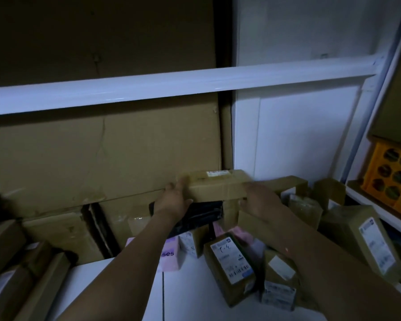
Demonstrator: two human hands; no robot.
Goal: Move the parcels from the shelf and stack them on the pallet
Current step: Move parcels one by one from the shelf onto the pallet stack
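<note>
A long brown cardboard parcel [214, 185] with a small white label on top lies at the back of the white shelf [116, 286], resting on a black wrapped package [199, 216]. My left hand [175, 199] grips its left end, thumb under the front edge. My right hand [261, 201] holds its right end, fingers curled around the corner. Both arms reach forward over the shelf. The pallet is not in view.
Several taped parcels with white labels [230, 266] lie on the shelf below my right arm, with a pink box [169, 253] beside them. Big cardboard sheets [102, 156] line the back. A white beam [171, 89] crosses overhead. A yellow crate [394, 174] stands on the right rack.
</note>
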